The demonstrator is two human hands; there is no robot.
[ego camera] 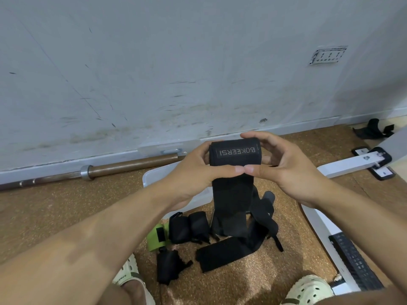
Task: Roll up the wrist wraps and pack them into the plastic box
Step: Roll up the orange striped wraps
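Both my hands hold a black wrist wrap (234, 156) marked BOKEERSI, partly rolled at the top, its loose tail hanging down to the floor. My left hand (198, 170) grips its left side and my right hand (284, 164) grips its right side, thumbs meeting under the roll. Behind my left hand lies the clear plastic box (152, 176), mostly hidden. On the cork floor below sit two rolled black wraps (188, 226), a third black bundle (168, 268), a flat black wrap (222, 253) and a green wrap (157, 237).
A barbell (92, 171) lies along the wall at the left. A white bench frame (352, 162) with a black grid pad (354, 261) stands at the right. More black straps (374, 130) lie far right by the wall. My sandalled feet (308, 290) are at the bottom.
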